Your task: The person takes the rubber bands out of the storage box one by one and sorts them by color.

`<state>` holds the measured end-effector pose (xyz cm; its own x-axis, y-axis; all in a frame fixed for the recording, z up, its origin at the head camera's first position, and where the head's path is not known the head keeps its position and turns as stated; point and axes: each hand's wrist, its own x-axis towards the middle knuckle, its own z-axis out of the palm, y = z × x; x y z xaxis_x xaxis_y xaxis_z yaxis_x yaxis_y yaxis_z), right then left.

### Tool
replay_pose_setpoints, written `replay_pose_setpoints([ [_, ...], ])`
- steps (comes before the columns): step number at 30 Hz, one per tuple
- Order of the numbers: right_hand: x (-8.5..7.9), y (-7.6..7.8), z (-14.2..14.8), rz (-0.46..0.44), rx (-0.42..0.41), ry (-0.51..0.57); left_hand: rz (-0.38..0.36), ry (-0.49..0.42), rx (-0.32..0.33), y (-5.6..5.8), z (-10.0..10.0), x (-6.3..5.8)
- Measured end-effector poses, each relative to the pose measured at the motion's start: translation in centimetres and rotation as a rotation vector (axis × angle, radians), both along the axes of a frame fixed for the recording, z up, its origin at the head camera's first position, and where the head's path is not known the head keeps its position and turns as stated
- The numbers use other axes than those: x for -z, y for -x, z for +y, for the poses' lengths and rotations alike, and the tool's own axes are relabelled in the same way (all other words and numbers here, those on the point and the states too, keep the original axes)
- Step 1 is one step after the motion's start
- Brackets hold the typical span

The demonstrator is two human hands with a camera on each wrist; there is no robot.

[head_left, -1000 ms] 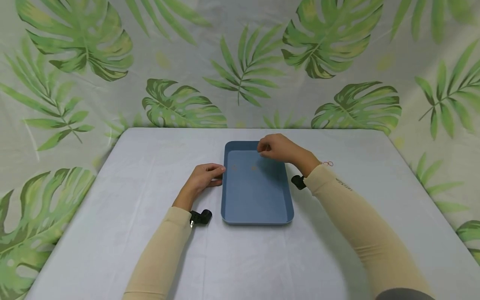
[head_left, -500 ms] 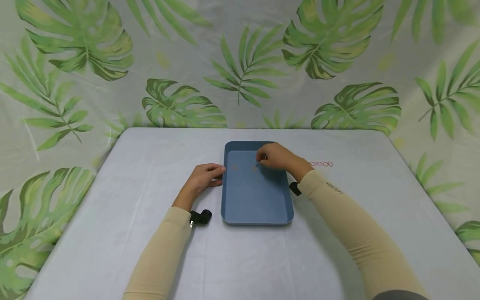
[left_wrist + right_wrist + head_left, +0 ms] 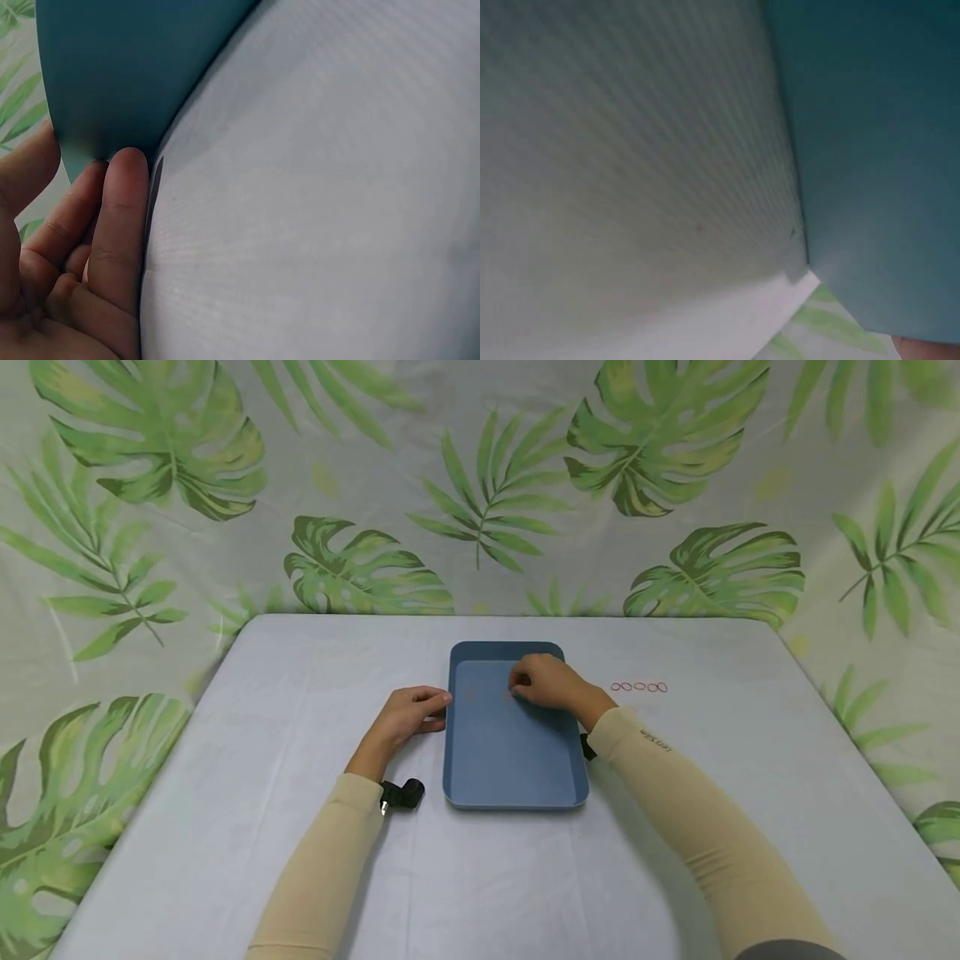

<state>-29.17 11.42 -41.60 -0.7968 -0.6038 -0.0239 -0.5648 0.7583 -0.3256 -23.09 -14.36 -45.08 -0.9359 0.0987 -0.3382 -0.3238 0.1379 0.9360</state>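
Note:
A blue rectangular tray [image 3: 516, 760] lies on the white-covered table. My left hand [image 3: 405, 714] rests at its left side. In the left wrist view, the straight fingers [image 3: 124, 217] lie against the tray's outer wall, with the thumb at the rim. My right hand [image 3: 551, 681] reaches over the tray's right rim, its fingers curled and its fingertips low over the tray floor. A small, faint reddish ring [image 3: 507, 696] shows right at those fingertips; whether they hold it I cannot tell. Another faint ring [image 3: 470, 695] lies to the left inside the tray.
Several small thin red rings [image 3: 639, 687] lie in a row on the table [image 3: 705, 727], right of the tray. The two rightmost overlap or touch. A leaf-patterned cloth [image 3: 480, 485] hangs behind the table.
My right hand has come down and slightly left from the tray's back rim to the reddish ring. The row of red rings has come out from behind my forearm. My left hand stays still.

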Motion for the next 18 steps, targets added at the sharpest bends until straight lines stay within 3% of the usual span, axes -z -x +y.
replay_pose_setpoints([
  [11,1.1,-0.2,-0.3,0.063,0.013,0.015,-0.010,0.001,0.000,-0.1,-0.1,0.0],
  [18,1.0,-0.3,-0.2,0.070,0.011,0.022,-0.002,-0.007,-0.002,-0.1,0.0,0.0],
])
